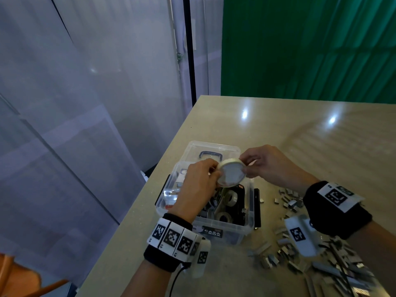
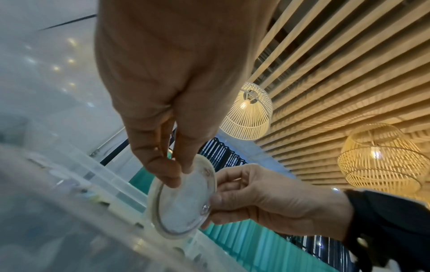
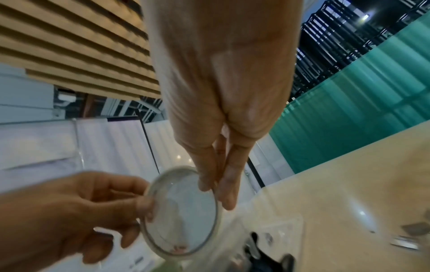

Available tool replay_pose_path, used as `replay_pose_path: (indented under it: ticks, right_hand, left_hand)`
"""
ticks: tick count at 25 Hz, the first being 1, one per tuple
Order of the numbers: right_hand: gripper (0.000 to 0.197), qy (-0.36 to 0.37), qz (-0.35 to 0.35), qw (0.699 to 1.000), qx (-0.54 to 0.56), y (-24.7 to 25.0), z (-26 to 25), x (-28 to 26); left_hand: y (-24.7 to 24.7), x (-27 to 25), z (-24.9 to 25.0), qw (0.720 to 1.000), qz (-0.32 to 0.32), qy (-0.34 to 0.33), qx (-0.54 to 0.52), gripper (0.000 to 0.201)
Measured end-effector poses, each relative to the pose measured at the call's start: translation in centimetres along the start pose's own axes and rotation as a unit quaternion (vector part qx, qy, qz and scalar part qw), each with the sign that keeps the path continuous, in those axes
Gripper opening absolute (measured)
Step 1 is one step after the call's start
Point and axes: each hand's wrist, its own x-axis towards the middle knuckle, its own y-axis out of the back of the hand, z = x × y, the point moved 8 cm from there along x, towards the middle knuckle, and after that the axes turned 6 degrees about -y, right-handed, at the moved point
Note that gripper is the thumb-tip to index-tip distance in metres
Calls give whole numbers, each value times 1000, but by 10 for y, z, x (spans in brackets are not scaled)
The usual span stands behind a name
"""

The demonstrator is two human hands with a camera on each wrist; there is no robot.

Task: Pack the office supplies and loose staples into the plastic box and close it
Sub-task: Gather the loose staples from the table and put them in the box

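Your left hand [image 1: 198, 181] pinches the near-left rim of a round, flat clear container [image 1: 231, 173], thumb and fingertips closed on its edge; what is inside it cannot be told. Directly beneath that grip sits the open plastic box [image 1: 248, 226] on the counter [image 1: 300, 136]. The box holds rolls of clear tape [image 1: 232, 198], a dark tape dispenser and other small supplies too jumbled to name. Its clear lid [image 1: 214, 148] lies just beyond the box, on the far side of your hands. Your right hand [image 1: 270, 166] takes the opposite rim of the same round container, fingers pinched on its edge, so both grips hold it tilted over the box. Below and to the right of your right wrist, loose staples [image 1: 289, 200] lie scattered across the counter, outside the box.
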Motion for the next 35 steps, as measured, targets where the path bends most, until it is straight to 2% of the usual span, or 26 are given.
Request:
replay_pose_path:
  ticks: [5, 8, 10, 12, 14, 16, 20, 23, 25, 28, 31, 35]
  right_hand:
    - [27, 56, 13, 992, -111, -14, 16, -5]
    - [43, 88, -44, 980, -174, -27, 13, -5]
    - [49, 63, -78, 979, -179, -29, 13, -7]
    - [43, 40, -89, 982, -161, -27, 14, -7]
    - [26, 35, -121, 979, -160, -32, 11, -8]
    - [25, 26, -143, 975, -168, -39, 8, -9]
    - [25, 16, -114, 972, -203, -47, 5, -8]
    - [18, 23, -107, 961, -253, -50, 3, -5]
    - [20, 30, -83, 961, -262, -47, 0, -3]
    - [23, 48, -58, 968, -240, -42, -10, -5]
    - [22, 54, -45, 974, -214, -33, -8, -10]
    - [15, 56, -39, 984, -167, -24, -7, -17]
  left_hand:
    - [-19, -21, 22, 990, -21, -58, 128, 13]
    - [-36, -42, 23, 980, -51, -88, 171, 16]
    - [-41, -51, 19, 981, -47, -99, 157, 20]
    - [-42, -54, 12, 985, -44, -96, 140, 23]
    - [-41, -56, 4, 986, -45, -86, 135, 22]
    - [-39, -57, -3, 991, -28, -86, 103, 19]
    - [-38, -61, 4, 992, 1, -104, 71, 15]
    - [-39, -63, 10, 993, -16, -106, 56, 12]
    - [-37, -63, 6, 995, -21, -94, 34, 13]
    - [-15, -63, -4, 998, 27, -50, -18, 18]
    - [13, -59, -10, 996, 82, -18, -21, 18]
    - [22, -42, -1, 996, 83, -25, -5, 20]
